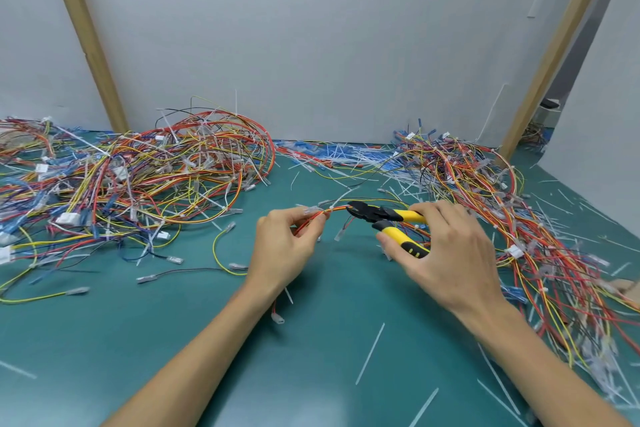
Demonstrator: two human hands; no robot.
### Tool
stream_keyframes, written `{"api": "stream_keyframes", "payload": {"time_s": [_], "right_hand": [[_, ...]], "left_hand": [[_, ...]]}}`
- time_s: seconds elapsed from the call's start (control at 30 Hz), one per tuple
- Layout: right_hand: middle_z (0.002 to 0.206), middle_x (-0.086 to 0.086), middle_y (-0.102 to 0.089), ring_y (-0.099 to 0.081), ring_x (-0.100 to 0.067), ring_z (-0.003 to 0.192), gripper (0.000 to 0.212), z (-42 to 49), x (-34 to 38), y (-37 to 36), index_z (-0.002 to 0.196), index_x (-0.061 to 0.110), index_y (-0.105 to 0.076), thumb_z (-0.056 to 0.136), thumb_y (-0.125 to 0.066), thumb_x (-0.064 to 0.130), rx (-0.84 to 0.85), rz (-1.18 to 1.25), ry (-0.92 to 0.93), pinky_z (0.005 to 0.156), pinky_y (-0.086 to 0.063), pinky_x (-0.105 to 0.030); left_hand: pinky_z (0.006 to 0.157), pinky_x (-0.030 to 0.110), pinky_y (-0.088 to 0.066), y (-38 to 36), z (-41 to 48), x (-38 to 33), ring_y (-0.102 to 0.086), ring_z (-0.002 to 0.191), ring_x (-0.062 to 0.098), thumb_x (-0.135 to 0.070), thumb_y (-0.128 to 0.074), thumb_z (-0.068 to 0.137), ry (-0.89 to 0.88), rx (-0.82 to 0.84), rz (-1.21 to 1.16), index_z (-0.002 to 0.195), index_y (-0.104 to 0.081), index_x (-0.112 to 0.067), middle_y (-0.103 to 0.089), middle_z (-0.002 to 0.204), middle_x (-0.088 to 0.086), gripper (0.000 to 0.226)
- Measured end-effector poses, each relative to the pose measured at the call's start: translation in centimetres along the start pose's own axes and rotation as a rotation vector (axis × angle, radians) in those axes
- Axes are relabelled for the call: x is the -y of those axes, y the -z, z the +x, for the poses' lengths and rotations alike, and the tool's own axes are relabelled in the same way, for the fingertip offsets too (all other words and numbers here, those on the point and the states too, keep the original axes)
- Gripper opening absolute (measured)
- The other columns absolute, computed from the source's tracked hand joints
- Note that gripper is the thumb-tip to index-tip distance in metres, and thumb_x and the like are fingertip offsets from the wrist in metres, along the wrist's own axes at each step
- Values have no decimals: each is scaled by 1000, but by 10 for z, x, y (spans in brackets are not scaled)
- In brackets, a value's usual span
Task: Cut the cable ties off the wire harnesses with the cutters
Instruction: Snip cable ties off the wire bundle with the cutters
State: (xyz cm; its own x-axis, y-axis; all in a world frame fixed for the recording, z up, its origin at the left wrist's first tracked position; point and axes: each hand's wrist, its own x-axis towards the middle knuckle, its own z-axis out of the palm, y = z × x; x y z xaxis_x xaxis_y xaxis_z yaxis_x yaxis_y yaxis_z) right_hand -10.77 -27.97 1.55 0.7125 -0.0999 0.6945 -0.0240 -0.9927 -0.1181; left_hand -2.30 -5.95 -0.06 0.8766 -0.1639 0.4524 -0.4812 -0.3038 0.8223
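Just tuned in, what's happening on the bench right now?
A person is working on one harness above the green mat. The left hand pinches its wires beside a white tie. The right hand grips the cutters, whose head is at the wires next to that tie. The tie is not yet cut. Harness piles lie left and right, with loose ties behind.

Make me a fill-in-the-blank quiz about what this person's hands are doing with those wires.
1. The right hand grips black-headed metal cutters with ____ plastic handles.
2. The left hand pinches a thin red-and-yellow wire bundle bound by a small ____ plastic cable tie.
3. The cutters' tips point toward the ____ hand.
Missing words: yellow; white; left.
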Motion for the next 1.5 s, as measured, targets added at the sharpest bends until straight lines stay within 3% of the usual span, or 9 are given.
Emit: {"api": "stream_keyframes", "payload": {"time_s": [0.1, 0.23, 0.7, 0.83, 0.97, 1.17, 1.33, 1.43, 1.5], "right_hand": [[90, 6, -56, -53, -22, 86, 59, -3, 6, -2, 101, 23, -62, 81, -49, 77, 22, -46, -26, 75, -45, -36], [91, 8, -55, -54, -21, 87, 61, -3, 7, -3, 103, 25, -61, 81, -46, 80, 58, -48, -55, 72, -48, -36], [94, 11, -55, -55, -18, 89, 58, -4, 8, -4, 104, 27, -60, 81, -49, 79, 56, 47, -51, 68, -46, -32], [92, 12, -55, -56, -17, 89, 55, -5, 9, -2, 105, 28, -60, 81, -51, 77, 60, 52, -33, 67, -43, -30], [88, 13, -58, -57, -17, 88, 55, -5, 11, -1, 99, 29, -62, 79, -49, 79, 114, 47, -39, 64, -44, -31], [64, 9, -55, -54, -16, 63, 56, -1, 2, 3, 72, 27, -54, 77, -44, 82, 262, 72, -20, 54, -43, -33], [54, 1, -52, -48, -13, 54, 69, 2, -6, 1, 62, 20, -53, 74, -39, 86, 424, 212, -57, 53, -40, -34], [55, -1, -52, -49, -15, 57, 74, 2, -6, 1, 62, 17, -54, 76, -36, 87, 469, 233, -55, 54, -38, -33], [57, -2, -52, -49, -15, 60, 76, 2, -5, 2, 64, 14, -55, 77, -35, 86, 492, 229, -55, 55, -37, -32]], "left_hand": [[49, 21, -18, 0, -2, -4, -24, 52, 10, -20, -64, 95, -96, 3, 73, 64, -57, -3, -31, 54, 6, 36], [52, 27, -20, -1, -4, -7, -24, 54, 12, -19, -62, 97, -170, 38, 83, 63, -52, -2, -34, 56, 14, 39], [53, 30, -21, 2, -4, -9, -30, 54, 21, -19, -61, 96, -194, 39, 129, 63, -49, -5, -33, 56, 11, 37], [53, 39, -31, 1, -3, -5, -34, 56, 24, -28, -57, 94, -227, 40, 185, 69, -58, -5, -40, 59, 11, 33], [58, 43, -46, 1, -6, -3, -52, 62, 28, -33, -55, 91, -202, 65, 185, 79, -69, -9, -59, 63, 10, 30], [80, 34, -58, 4, -7, -6, -72, 78, 2, -16, -67, 91, -41, 141, 61, 89, -78, -21, -77, 80, -10, 12], [61, 15, -39, 5, -6, -2, -54, 59, -4, -14, -62, 96, 31, 250, -6, 86, -76, -17, -73, 76, -14, 17], [58, 9, -33, 5, -5, -1, -47, 55, -3, -12, -60, 97, 79, 290, -67, 81, -74, -19, -63, 63, -19, 22], [63, 5, -36, 5, -3, 0, -51, 60, -5, -11, -60, 97, 110, 303, -117, 79, -73, -19, -65, 66, -19, 24]]}}
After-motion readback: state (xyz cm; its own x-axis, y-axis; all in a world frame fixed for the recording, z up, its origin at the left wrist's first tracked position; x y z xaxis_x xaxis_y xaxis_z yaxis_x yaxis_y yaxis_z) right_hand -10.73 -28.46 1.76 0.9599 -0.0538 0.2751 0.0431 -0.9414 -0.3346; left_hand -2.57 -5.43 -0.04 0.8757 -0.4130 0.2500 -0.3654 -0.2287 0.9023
